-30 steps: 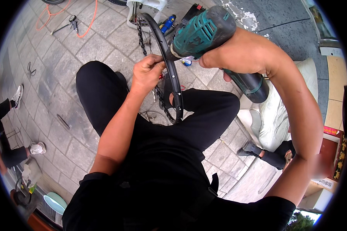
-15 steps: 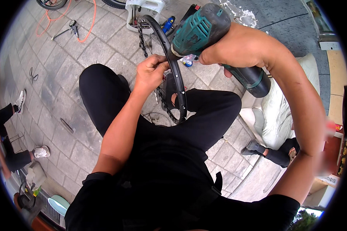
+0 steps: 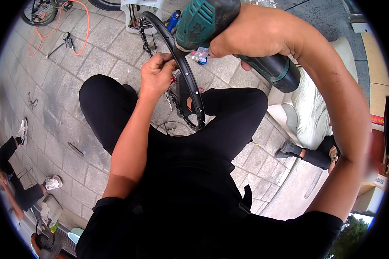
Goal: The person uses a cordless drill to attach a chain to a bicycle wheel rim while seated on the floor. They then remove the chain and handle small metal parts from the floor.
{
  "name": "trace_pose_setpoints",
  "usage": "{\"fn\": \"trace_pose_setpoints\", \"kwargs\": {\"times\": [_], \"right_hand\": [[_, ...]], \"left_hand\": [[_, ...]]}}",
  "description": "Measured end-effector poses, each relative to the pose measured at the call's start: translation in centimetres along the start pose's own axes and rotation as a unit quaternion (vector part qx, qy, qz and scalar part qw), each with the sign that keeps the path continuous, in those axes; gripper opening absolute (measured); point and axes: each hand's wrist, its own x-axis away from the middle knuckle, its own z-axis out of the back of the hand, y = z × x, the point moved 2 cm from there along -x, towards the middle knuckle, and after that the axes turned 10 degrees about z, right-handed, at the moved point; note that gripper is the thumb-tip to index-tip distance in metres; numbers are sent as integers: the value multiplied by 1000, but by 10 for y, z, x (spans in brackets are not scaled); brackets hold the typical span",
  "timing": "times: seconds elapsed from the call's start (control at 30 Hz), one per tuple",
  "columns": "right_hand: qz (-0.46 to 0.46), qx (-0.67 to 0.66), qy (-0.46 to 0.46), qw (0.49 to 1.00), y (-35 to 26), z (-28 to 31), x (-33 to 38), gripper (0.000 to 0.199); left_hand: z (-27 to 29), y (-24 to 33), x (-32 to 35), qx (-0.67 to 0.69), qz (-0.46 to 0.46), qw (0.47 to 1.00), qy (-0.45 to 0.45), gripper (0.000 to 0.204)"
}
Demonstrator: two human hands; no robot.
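1. Two bare hands at work: the right hand is wrapped around one teal-and-black cordless drill, a chunky body with a vented casing.
2. The left hand has thumb and forefinger brought together at the inner edge of one wheel rim; I can't tell what they pinch.
3. That rim, a smooth black hoop dotted with small pale spots, stands between the person's knees, the drill's nose right at its outer face.
4. One linked metal chain runs beside it.
5. Around us on rough, rectangular paving stones: one orange hose, one round-dialled gauge and one white plastic container.
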Motion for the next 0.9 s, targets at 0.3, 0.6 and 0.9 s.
{"fn": "trace_pose_setpoints", "kwargs": {"times": [0.3, 0.6, 0.9], "right_hand": [[31, -56, 16, 998, 27, -1, -3, 25], [44, -41, -76, 995, 40, -3, 8, 39], [82, -15, -44, 996, 73, -16, -35, 38]], "left_hand": [[-17, -3, -4, -27, 7, 1000, -12, 4], [-9, -58, -16, 30, 2, 999, -24, 8], [-18, -44, -16, -119, 24, 991, -60, 12]]}}
